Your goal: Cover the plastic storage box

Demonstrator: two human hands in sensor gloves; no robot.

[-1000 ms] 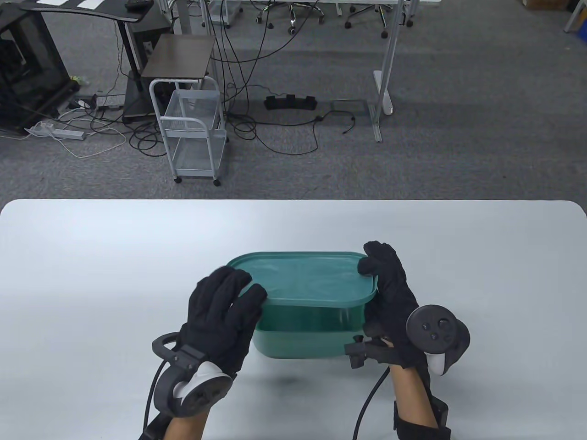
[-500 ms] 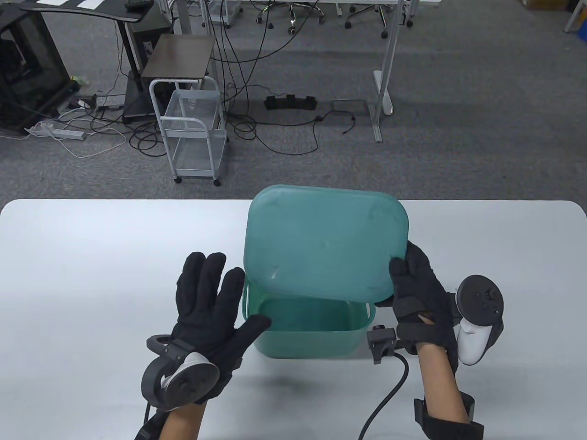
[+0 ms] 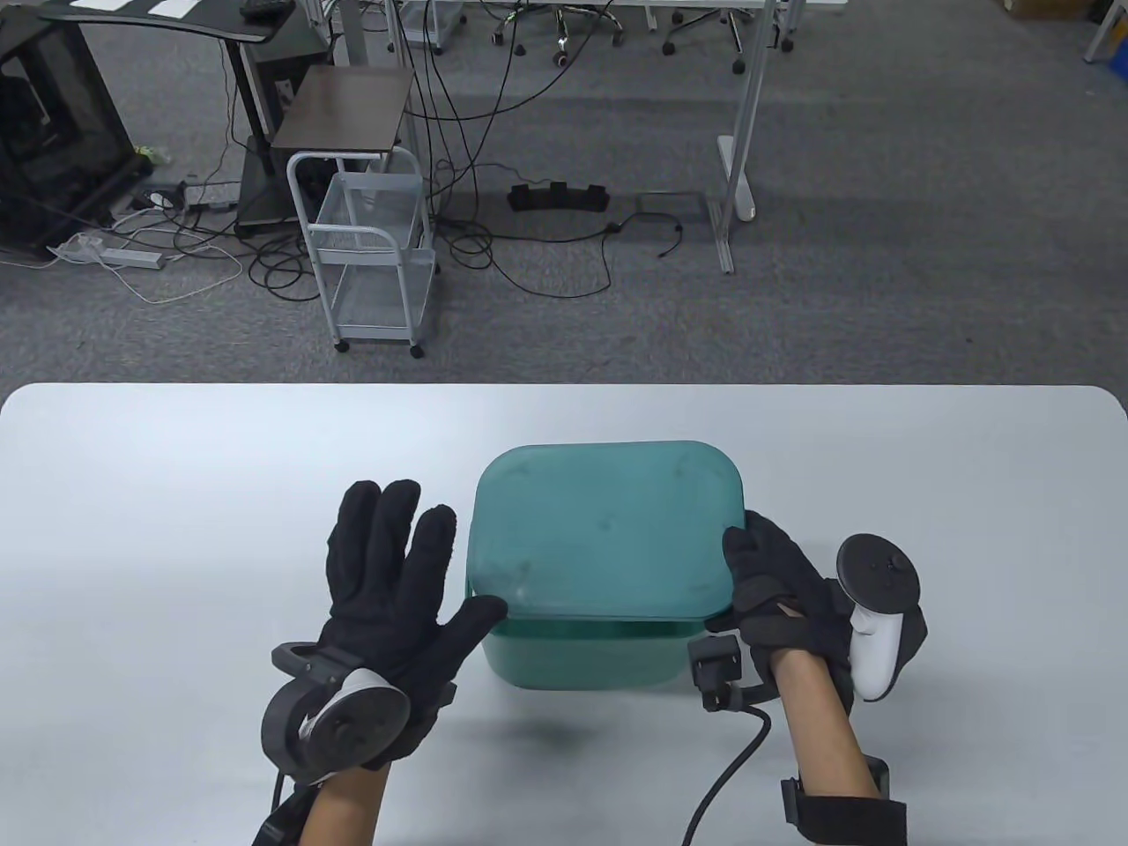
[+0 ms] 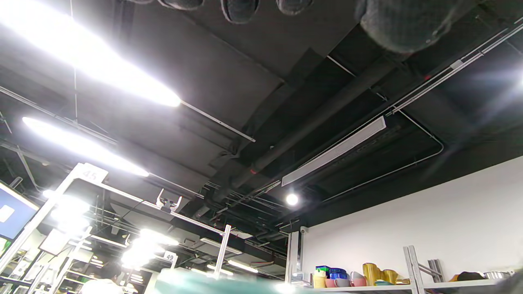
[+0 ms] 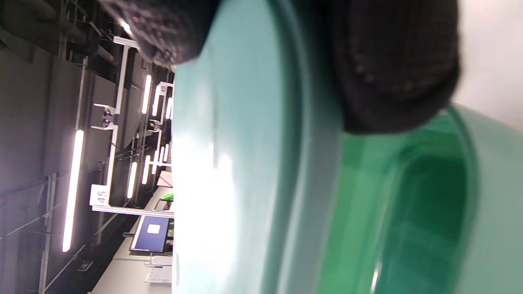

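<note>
The green plastic storage box (image 3: pixel 582 659) stands on the white table (image 3: pixel 176 493) near the front. Its green lid (image 3: pixel 608 529) lies roughly level over the box top. My right hand (image 3: pixel 742 564) grips the lid's right edge, thumb on top. The right wrist view shows the lid (image 5: pixel 245 163) pinched between my fingers (image 5: pixel 392 61), with the box (image 5: pixel 429 224) just under it. My left hand (image 3: pixel 405 555) is open, fingers spread, left of the box. Its thumb lies by the lid's front left corner; contact is unclear. The left wrist view shows only fingertips (image 4: pixel 239 8) and ceiling.
The table's far edge runs behind the box. Beyond it on the floor stand a white wire cart (image 3: pixel 370 256), cables and desk legs. The table surface left and right of the box is bare.
The lid was lifted off the box and stood tilted up half a second ago; my right hand has now lowered it flat onto the box. My left hand let go and stays open.
</note>
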